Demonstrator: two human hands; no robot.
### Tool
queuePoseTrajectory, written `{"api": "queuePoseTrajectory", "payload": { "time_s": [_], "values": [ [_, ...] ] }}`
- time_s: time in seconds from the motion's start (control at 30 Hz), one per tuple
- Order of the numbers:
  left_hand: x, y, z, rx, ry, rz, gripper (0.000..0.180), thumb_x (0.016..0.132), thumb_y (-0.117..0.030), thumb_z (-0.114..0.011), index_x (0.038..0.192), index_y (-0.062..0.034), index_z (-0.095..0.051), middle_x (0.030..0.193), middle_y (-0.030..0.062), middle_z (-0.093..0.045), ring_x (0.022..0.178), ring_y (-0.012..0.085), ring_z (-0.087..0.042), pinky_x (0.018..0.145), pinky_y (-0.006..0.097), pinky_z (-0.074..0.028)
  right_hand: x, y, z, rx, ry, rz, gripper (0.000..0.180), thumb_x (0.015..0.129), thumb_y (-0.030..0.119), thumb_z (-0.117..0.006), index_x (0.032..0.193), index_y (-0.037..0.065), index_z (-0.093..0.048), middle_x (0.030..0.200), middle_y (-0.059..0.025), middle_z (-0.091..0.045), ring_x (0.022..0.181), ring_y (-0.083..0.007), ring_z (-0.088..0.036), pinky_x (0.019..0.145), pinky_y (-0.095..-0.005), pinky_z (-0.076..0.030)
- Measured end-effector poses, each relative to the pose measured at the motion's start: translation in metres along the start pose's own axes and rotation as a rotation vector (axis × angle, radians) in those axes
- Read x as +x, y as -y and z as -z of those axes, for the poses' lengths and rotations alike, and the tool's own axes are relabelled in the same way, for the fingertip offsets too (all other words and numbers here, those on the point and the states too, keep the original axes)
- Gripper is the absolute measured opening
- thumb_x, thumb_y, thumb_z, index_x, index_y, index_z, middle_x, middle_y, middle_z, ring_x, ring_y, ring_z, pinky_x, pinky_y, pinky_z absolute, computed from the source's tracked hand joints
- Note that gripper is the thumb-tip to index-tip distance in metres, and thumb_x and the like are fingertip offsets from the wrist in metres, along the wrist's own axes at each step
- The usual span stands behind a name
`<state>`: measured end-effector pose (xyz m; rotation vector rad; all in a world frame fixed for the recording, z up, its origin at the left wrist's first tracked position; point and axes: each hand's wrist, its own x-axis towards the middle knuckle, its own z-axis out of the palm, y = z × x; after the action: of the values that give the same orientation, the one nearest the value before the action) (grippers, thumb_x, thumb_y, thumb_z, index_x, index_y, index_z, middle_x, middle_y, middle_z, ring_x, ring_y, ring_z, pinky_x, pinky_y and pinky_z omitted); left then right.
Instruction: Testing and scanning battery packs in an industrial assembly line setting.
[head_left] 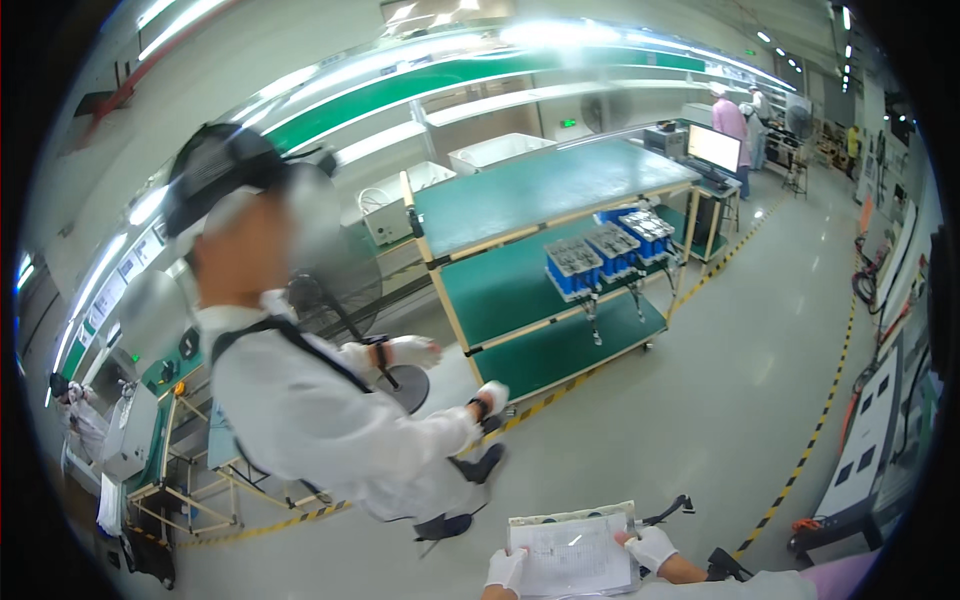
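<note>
At the bottom of the view, my left hand and my right hand, both in white gloves with some bare fingertips, grip opposite sides of a pale-rimmed block. A printed paper sheet in a clear cover lies over it and hides most of it. From its far right corner a short black cable with a connector sticks out. My thumbs rest at the sheet's side edges. What lies beneath the paper cannot be made out fully.
A person in white coat and dark cap stands close on the left. Ahead is a green-topped, three-level cart with several blue battery packs, cables hanging. Equipment and cables line the right wall. Others work farther back near a monitor.
</note>
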<state>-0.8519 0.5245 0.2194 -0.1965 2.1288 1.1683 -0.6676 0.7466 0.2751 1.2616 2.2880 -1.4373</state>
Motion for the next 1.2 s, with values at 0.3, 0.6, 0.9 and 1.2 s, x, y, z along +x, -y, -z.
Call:
{"api": "queuePoseTrajectory", "payload": {
  "time_s": [0.3, 0.6, 0.9, 1.2],
  "values": [
    [0.073, -0.027, 0.072, -0.148, 0.115, -0.02, 0.052, 0.075, -0.028, -0.068, 0.107, 0.0118, -0.058, 0.099, 0.0213, -0.064, 0.09, 0.0273, -0.063, 0.076, 0.036, -0.049, 0.058, 0.078, -0.053, 0.07, -0.012, -0.064, 0.054, 0.083, 0.054, -0.058, 0.097, 0.003, -0.069, 0.085, -0.0177, -0.068, 0.079, -0.0294, -0.066, 0.072, -0.036, -0.05],
    [0.127, -0.09, 0.163, -0.131, 0.045, -0.057, 0.044, 0.076, -0.02, -0.069, 0.104, 0.012, -0.056, 0.088, 0.0185, -0.064, 0.078, 0.0216, -0.061, 0.068, 0.034, -0.049, 0.094, 0.164, -0.104, 0.061, 0.028, -0.04, 0.055, 0.086, 0.054, -0.055, 0.101, 0.002, -0.067, 0.088, -0.0179, -0.068, 0.08, -0.0297, -0.064, 0.072, -0.0376, -0.048],
    [0.165, -0.234, 0.225, -0.233, 0.108, -0.363, 0.027, 0.079, -0.009, -0.061, 0.099, 0.0091, -0.057, 0.085, 0.0112, -0.062, 0.071, 0.0172, -0.059, 0.061, 0.031, -0.048, 0.138, 0.259, -0.106, 0.337, -0.063, 0.1, 0.05, 0.089, 0.047, -0.056, 0.098, -0.002, -0.065, 0.078, -0.0112, -0.065, 0.071, -0.0191, -0.058, 0.07, -0.0341, -0.046],
    [0.17, -0.52, 0.257, -0.035, 0.46, -0.646, 0.024, 0.079, -0.014, -0.063, 0.087, 0.0083, -0.062, 0.075, 0.009, -0.061, 0.065, 0.0179, -0.059, 0.057, 0.031, -0.046, 0.161, 0.395, -0.014, 0.944, -0.13, 0.567, 0.062, 0.082, 0.049, -0.067, 0.112, -0.004, -0.056, 0.094, -0.0025, -0.062, 0.079, -0.0088, -0.057, 0.066, -0.0223, -0.046]
  ]
}}
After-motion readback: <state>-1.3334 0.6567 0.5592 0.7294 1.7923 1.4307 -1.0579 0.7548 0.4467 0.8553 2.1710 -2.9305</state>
